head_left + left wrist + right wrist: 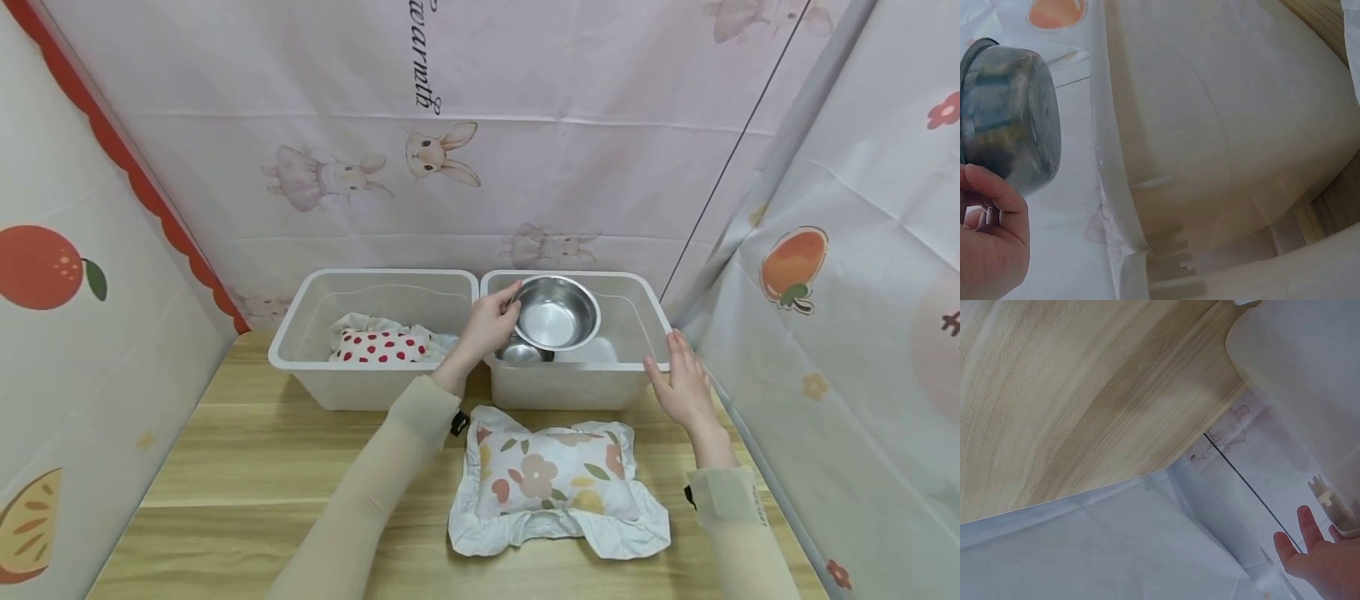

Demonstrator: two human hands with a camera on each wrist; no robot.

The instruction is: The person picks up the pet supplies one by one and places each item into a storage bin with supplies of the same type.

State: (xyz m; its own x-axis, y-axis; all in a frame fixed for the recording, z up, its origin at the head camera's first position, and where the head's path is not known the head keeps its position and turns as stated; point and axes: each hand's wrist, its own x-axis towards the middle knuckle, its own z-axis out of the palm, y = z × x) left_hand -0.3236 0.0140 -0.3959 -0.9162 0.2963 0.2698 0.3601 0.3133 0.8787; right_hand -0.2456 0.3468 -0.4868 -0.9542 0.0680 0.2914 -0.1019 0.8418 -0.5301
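Pinched at its rim, the steel bowl (pixel 557 313) is in our left hand (pixel 486 325)! From the left, we spot the left tub (pixel 378 389), a red-dotted pillow (pixel 382 346) lying inside; next, our bowl, held over the right tub (pixel 570 389), another metal bowl (pixel 520 352) down in there; nearer us, a floral pillow (pixel 555 475) on the wooden table (pixel 300 483); far right, our right hand (pixel 684 390), fingers extended and spread, at that tub's rim.

L hand grip (pixel 483 327) pinches rim of s/s bowl (pixel 556 315) over R bin (pixel 562 390), 2nd bowl (pixel 520 352) inside; R hand grip (pixel 681 390) at bin's R rim. L bin (pixel 375 390) w/ red-spotted cushion (pixel 382 345); floral cushion (pixel 555 475) on counter (pixel 300 483) in front.
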